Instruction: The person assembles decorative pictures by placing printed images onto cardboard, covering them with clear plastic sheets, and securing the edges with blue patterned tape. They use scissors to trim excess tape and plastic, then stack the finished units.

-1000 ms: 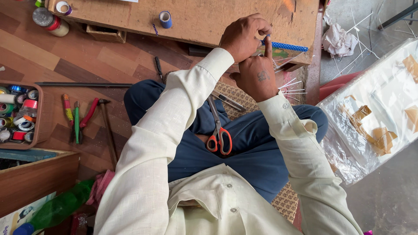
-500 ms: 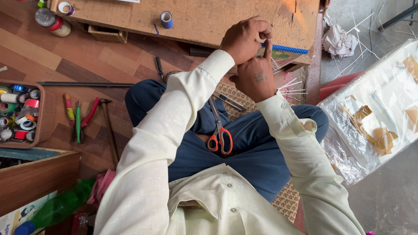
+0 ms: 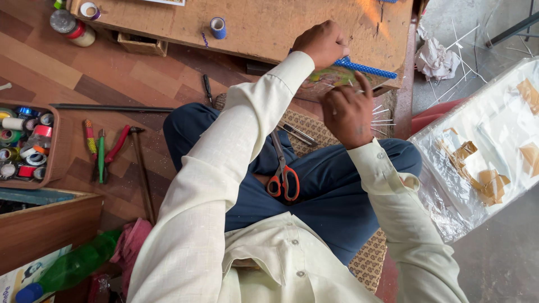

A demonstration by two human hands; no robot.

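My left hand [image 3: 321, 42] is closed on the end of a stick wrapped in blue tape [image 3: 368, 69], which lies along the edge of the low wooden table [image 3: 252, 25]. Just below it, my right hand [image 3: 348, 111] hovers with its fingers apart over a coloured paper piece [image 3: 323, 80] and several thin white sticks [image 3: 382, 115]; I see nothing gripped in it. Orange-handled scissors [image 3: 283, 178] lie on my lap, on the blue trousers.
A blue tape roll [image 3: 218, 27] stands on the table. On the floor at the left are a tray of tape rolls [image 3: 25, 147], pliers [image 3: 104, 151] and a hammer [image 3: 140, 168]. A plastic sheet with brown tape scraps [image 3: 488, 151] and crumpled paper [image 3: 435, 59] lie at the right.
My right hand has come off the blue stick and dropped lower, fingers now spread. My left hand has kept its hold on the stick.
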